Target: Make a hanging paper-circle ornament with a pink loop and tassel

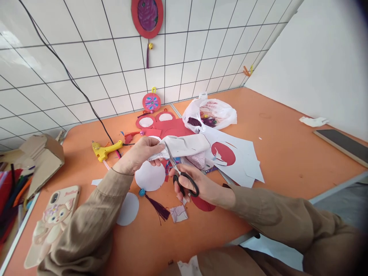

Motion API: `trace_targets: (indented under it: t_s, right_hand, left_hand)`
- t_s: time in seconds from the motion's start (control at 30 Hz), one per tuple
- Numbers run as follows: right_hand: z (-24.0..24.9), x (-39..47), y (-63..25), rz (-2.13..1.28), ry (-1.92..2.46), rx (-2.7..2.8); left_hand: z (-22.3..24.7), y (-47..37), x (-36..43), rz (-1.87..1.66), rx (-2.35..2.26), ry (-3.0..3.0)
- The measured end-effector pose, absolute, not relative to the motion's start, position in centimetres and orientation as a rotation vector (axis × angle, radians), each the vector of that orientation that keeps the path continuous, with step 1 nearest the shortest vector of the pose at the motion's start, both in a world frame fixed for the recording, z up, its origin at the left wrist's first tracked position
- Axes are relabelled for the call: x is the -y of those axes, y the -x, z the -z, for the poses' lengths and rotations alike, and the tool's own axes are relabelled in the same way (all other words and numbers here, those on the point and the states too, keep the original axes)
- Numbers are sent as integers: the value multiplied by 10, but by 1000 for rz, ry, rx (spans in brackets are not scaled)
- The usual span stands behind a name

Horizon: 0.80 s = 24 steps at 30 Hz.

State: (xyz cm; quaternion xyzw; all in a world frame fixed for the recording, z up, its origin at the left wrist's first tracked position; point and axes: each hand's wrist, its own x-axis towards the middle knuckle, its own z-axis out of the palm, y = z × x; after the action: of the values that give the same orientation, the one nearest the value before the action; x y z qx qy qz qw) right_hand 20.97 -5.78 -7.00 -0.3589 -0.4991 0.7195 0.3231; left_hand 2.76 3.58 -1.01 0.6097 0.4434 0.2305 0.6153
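My left hand [145,151] is closed on a folded piece of white fabric [186,147], pinching it at its left end above the table. In my right hand [198,182] is a pair of scissors [189,183] with black handles, my fingers through the loops. The blades point up and left, and the fabric lies at their tips, close to my left thumb. Below the hands are a white paper circle [150,176], a dark purple tassel with a blue bead [157,207] and a small patterned fabric scrap [178,213]. A red disc [203,203] is partly hidden under my right hand.
A yellow glue gun [106,150] with its black cord lies left. A phone [53,226] rests front left, near a cardboard box [47,161]. Behind are a white plastic bag of tassels [222,115] and red card pieces [175,128]. White paper sheets [241,153] lie right.
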Motion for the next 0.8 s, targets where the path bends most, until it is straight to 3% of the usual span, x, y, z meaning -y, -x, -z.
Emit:
trace_targets:
  t_s: [0.13,0.3,0.43,0.63,0.8]
  right_hand:
    - [69,66,-217,-1828,1039,1587]
    - [54,83,-219,-966,1325,2649]
    - [43,89,-208,-557,1136,3099]
    - [43,87,-201,-320,855,3227]
    - [48,93,-200,-20,942,3149]
  left_hand:
    - [5,-24,-41,-704,-1178,-1482]
    - [1,-16,-47,-617,-1215,-1523]
    - [2,-16,-46,-596,-1172,-1488]
    - [5,-16,-46,-616,-1078,-1356]
    - [9,-15,-48,-611,-1045,-1307]
